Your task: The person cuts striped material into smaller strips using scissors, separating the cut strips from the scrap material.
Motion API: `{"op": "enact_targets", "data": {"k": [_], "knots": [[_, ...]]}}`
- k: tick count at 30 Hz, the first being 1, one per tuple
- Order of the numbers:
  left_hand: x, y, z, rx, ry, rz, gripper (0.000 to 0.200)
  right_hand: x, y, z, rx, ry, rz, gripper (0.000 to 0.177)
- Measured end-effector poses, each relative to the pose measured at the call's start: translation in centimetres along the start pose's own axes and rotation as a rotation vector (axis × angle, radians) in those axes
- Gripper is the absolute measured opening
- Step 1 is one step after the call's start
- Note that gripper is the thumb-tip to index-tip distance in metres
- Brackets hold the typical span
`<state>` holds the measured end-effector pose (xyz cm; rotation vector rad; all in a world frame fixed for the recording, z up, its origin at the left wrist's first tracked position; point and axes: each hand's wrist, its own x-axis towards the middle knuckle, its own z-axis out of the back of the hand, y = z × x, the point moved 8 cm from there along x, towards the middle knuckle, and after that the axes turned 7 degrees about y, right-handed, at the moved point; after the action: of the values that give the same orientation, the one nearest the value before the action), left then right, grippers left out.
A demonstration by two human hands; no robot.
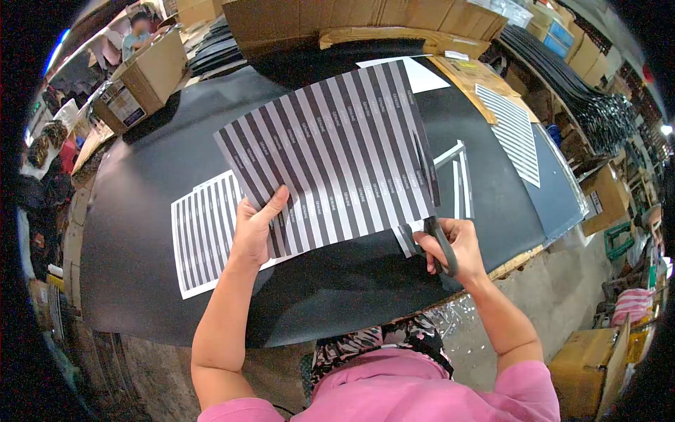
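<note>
My left hand [254, 224] grips the lower left edge of a black-and-grey striped sheet [330, 158] printed with small repeated lettering, thumb on top. The sheet is raised and curved above the table. My right hand [453, 250] is closed round the dark handles of a pair of scissors [444, 246]. The blades point away from me along the sheet's right edge, where a narrow strip stands partly apart. Beneath the raised sheet, at left, lies a white sheet with dark stripes [205, 232]. Cut strips [460, 183] lie right of the scissors.
The black-topped table [140, 211] spans the view. At its right lie another striped sheet [512, 133] and brown cardboard [467, 77]. Cardboard boxes [144, 81] stand at the back left. A thick stack of dark sheets [569, 84] is at right. A person [137, 35] sits far left.
</note>
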<state>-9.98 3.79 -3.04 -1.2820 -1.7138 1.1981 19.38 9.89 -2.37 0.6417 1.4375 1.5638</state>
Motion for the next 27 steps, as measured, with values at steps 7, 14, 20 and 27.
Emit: {"op": "enact_targets", "data": {"k": [7,14,20,27], "knots": [[-0.05,0.35,-0.20,-0.021,0.008,0.028,0.024,-0.07,-0.31,0.24,-0.012,-0.024,-0.023,0.032],[0.14,0.45,-0.01,-0.020,0.003,0.009,0.027,-0.13,-0.17,0.30,0.001,-0.035,-0.034,0.031],[-0.21,-0.04,-0.55,0.002,-0.010,0.020,0.027,-0.26,-0.18,0.51,-0.037,-0.041,-0.050,0.031],[-0.14,0.22,-0.36,-0.005,-0.014,0.029,0.027,-0.34,-0.08,0.35,-0.035,-0.036,-0.072,0.032]]}}
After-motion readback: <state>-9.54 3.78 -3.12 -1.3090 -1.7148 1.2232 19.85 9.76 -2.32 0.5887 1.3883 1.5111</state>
